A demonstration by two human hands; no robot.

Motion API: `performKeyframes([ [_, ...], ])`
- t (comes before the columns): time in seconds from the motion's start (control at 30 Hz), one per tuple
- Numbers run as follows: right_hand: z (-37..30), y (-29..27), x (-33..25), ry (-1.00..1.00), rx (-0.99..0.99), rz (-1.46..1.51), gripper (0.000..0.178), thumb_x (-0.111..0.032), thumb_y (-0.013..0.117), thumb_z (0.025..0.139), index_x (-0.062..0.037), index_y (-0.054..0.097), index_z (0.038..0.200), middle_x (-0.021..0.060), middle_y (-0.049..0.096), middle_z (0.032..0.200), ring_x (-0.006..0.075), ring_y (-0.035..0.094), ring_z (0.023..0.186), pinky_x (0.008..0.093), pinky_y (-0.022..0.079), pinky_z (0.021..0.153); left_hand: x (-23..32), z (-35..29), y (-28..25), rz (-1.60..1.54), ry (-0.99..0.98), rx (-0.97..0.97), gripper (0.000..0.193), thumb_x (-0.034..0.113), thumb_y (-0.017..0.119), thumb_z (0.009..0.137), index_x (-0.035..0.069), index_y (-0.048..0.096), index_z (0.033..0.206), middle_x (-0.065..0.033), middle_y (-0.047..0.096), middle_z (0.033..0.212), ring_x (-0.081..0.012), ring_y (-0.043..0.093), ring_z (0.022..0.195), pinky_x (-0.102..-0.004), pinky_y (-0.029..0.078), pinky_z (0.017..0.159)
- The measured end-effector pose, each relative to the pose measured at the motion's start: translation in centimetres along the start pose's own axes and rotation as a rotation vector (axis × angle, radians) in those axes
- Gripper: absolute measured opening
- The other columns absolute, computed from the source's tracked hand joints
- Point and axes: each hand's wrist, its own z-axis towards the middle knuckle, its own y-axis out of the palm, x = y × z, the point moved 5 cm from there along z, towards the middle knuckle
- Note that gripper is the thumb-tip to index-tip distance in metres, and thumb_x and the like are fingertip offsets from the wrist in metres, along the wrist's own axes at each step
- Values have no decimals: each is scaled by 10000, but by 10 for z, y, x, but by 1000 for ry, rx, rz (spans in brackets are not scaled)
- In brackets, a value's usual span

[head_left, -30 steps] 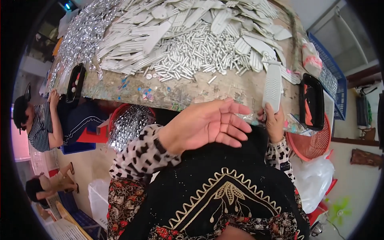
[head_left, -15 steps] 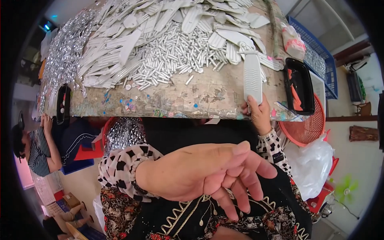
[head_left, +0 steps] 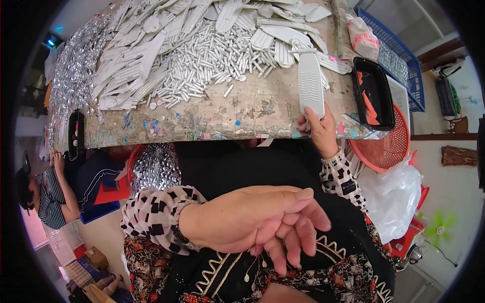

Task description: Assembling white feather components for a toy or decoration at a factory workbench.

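Note:
My right hand (head_left: 324, 132), at the table's near edge, grips the near end of a flat, long white plastic piece (head_left: 310, 83) with wavy ridges. Its far end has a thin crosspiece and points away from me. My left hand (head_left: 247, 219) is held in front of my body, off the table, fingers loosely bent and spread with nothing in them. A heap of small white-and-silver cylinders (head_left: 209, 60) lies on the table, left of the held piece. Behind and around it are piled many white ribbed plastic pieces (head_left: 126, 68).
Silver tinsel (head_left: 76, 65) covers the table's left end. A black tray with orange-red pieces (head_left: 357, 96) sits at right, near a red basket (head_left: 391, 146) and a blue crate (head_left: 411, 65). A black narrow tray (head_left: 76, 135) stands at left, with a seated person (head_left: 50, 192) beyond.
The view has shifted slightly, so the table appears a little higher and further left. My left hand has curled and drawn its fingers in a little. My right hand keeps its hold on the white piece.

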Motion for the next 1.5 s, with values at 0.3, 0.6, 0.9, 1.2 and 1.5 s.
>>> performKeyframes([
  [0.3, -2, 4, 2, -9, 7, -12, 282, -276, 573, 946, -28, 525, 1071, 45, 611, 754, 83, 549, 563, 205, 432, 526, 5, -23, -120, 180, 359, 473, 378, 306, 381, 998, -40, 533, 988, -207, 655, 908, -235, 687, 704, -261, 560, 579],
  [0.6, 2, -1, 0, -18, 58, -1, 268, -259, 596, 938, -5, 533, 997, 50, 607, 725, 85, 553, 558, 215, 444, 525, 6, -37, -212, -461, 790, 166, 308, 261, 454, 994, -14, 588, 1021, -212, 642, 990, -275, 659, 861, -412, 577, 789],
  [0.9, 10, -4, -4, -1, 3, -1, 273, -270, 578, 944, -27, 518, 1053, 40, 605, 735, 86, 550, 557, 211, 435, 520, 17, -39, -213, -401, 862, 404, 264, 260, 507, 966, 16, 598, 1005, -164, 662, 902, -247, 643, 804, -371, 554, 766],
  [1.2, 17, -19, -7, -13, -16, 10, 264, -260, 579, 944, -23, 523, 1048, 38, 603, 737, 81, 544, 556, 214, 433, 519, 12, -51, -228, -348, 851, 832, 205, 244, 565, 919, 64, 639, 982, -106, 669, 834, -211, 601, 672, -321, 519, 631],
  [1.5, 15, -20, -1, 4, -20, 2, 251, -244, 581, 944, -20, 524, 1043, 41, 605, 741, 79, 546, 569, 207, 428, 529, -4, -53, -296, -356, 815, 745, 152, 159, 576, 892, 41, 638, 966, -113, 648, 822, -203, 600, 674, -301, 520, 609],
])
